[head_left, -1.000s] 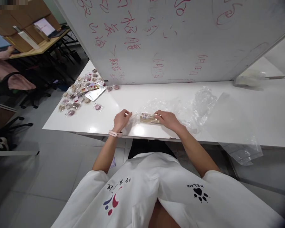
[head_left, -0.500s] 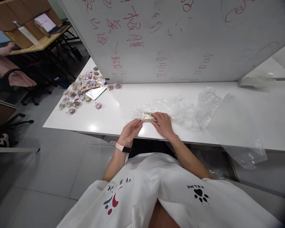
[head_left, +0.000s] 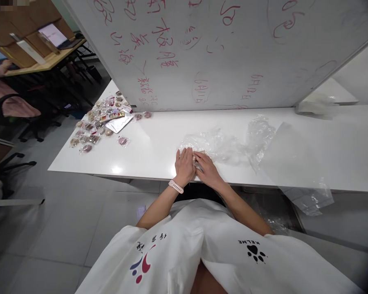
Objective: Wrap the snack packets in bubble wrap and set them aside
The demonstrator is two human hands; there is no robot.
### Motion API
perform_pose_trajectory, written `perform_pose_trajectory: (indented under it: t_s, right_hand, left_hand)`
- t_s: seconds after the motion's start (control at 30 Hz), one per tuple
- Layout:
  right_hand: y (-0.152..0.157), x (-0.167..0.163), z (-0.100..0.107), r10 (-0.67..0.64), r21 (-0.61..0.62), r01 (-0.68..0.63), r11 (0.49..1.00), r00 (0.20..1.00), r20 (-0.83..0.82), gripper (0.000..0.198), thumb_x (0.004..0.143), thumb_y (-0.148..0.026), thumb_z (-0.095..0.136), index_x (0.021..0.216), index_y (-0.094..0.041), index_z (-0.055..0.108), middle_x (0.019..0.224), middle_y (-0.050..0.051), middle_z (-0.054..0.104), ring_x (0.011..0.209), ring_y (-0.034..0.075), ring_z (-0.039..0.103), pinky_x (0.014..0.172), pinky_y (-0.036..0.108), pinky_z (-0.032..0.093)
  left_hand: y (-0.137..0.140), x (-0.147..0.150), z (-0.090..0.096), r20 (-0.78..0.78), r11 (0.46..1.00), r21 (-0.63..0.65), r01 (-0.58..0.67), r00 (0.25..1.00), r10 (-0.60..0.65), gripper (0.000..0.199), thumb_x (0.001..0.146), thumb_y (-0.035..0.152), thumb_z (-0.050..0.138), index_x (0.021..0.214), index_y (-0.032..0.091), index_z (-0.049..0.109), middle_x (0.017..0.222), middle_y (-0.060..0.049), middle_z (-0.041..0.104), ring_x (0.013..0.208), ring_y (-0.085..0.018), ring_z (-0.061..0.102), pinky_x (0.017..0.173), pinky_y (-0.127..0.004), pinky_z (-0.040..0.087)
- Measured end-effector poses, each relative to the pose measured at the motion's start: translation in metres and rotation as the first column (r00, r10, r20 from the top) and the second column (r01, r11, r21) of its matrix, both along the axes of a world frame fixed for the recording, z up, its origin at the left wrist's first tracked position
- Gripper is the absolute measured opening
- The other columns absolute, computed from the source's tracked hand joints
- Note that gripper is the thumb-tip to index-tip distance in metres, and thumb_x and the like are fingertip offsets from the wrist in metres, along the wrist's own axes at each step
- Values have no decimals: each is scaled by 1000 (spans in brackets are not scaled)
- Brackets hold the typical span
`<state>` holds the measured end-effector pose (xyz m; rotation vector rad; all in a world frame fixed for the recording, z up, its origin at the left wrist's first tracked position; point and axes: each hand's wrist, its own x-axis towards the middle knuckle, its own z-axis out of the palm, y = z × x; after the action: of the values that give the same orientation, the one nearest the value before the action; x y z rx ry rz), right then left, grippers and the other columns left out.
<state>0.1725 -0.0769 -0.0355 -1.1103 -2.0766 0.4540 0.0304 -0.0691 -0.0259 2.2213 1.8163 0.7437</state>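
Observation:
My left hand point(head_left: 185, 164) lies palm down, its fingers straight and close together, over the left part of a small gold foil packet point(head_left: 197, 165). My right hand point(head_left: 209, 171) holds the other part of the packet, with bent fingers and the thumb low. Only a shiny sliver shows between the two hands; the rest of the packet is hidden under them. Just beyond my fingers a crumpled clear plastic bag point(head_left: 221, 141) is spread on the white table point(head_left: 159, 143).
At the table's left end several small wrapped snacks point(head_left: 93, 126) surround a silver pouch point(head_left: 119, 122). A whiteboard point(head_left: 202, 53) rises along the back edge. Clear plastic sheeting point(head_left: 294, 159) hangs over the front edge at right. A co-worker's sleeve point(head_left: 9, 94) shows at far left.
My left hand has turned palm down and moved right onto the packet, now covering it. My right hand stays at the packet. The view has shifted slightly.

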Motion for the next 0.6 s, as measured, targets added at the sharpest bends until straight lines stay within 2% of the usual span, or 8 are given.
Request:
perform_pose_trajectory:
  t_s: [0.07, 0.13, 0.2, 0.23, 0.33, 0.47, 0.53, 0.6]
  right_hand:
    - [-19, 17, -1, -256, 10, 258, 966, 964, -66, 28, 97, -28, 46, 116, -22, 66, 120, 11, 65, 114, 26, 56, 98, 44, 44]
    - [-31, 38, -2, -553, 0, 554, 833, 832, -29, 26, 97, -36, 50, 103, -21, 70, 105, 11, 68, 104, 28, 58, 94, 47, 44]
    - [-30, 55, -3, -694, 13, 696, 718, 715, 79, 31, 94, -45, 55, 102, -19, 71, 106, 13, 68, 103, 32, 57, 93, 53, 41]
    - [-24, 59, -2, -705, 21, 708, 706, 700, 114, 34, 93, -47, 56, 105, -19, 70, 110, 14, 67, 106, 34, 56, 94, 55, 40]
    - [6, 47, 4, -594, 23, 594, 804, 804, 36, 36, 94, -43, 52, 114, -17, 67, 120, 16, 64, 113, 32, 54, 97, 52, 41]
    - [32, 1, 13, -194, 37, 196, 980, 979, -54, 31, 96, -24, 41, 113, -20, 67, 116, 11, 68, 112, 25, 58, 99, 43, 45]
    - [30, -15, 12, -36, 27, 35, 999, 999, 25, 34, 96, -19, 37, 113, -19, 67, 115, 10, 69, 111, 24, 60, 102, 44, 43]
    - [23, -19, 9, 45, 2, -46, 999, 992, 114, 38, 98, -20, 34, 118, -19, 66, 119, 10, 69, 116, 24, 59, 109, 47, 37]
  left_hand:
    - [0, -2, -5, -79, 999, 38, 16, 997, -13, 46, 101, 24, 33, 141, 9, 50, 146, -16, 54, 142, -28, 43, 123, -51, 25]
    - [2, -4, -9, -107, 998, 58, 32, 994, -26, 46, 102, 26, 32, 140, 10, 52, 145, -16, 54, 141, -28, 44, 122, -51, 27]
    - [4, -5, -11, -108, 997, 62, 42, 994, -35, 45, 102, 26, 31, 139, 10, 52, 144, -16, 55, 141, -27, 45, 122, -51, 27]
    - [5, -5, -11, -103, 997, 62, 45, 994, -39, 45, 102, 26, 31, 139, 10, 52, 144, -17, 55, 141, -28, 45, 122, -52, 28]
    - [5, -3, -13, -66, 996, 66, 52, 997, -47, 45, 101, 26, 32, 138, 9, 53, 144, -18, 55, 141, -29, 44, 122, -53, 27]
    - [4, -5, -15, 82, 995, 66, 69, 994, -74, 45, 102, 33, 33, 139, 14, 52, 142, -17, 56, 141, -31, 44, 121, -56, 27]
    - [2, -10, -14, 216, 996, 75, 48, 974, -63, 56, 101, 44, 38, 150, 17, 37, 155, -18, 41, 146, -32, 36, 119, -54, 33]
    - [-2, -17, -11, 339, 994, 106, 0, 940, -36, 81, 97, 56, 45, 159, 19, 9, 166, -18, 11, 152, -32, 22, 117, -52, 35]
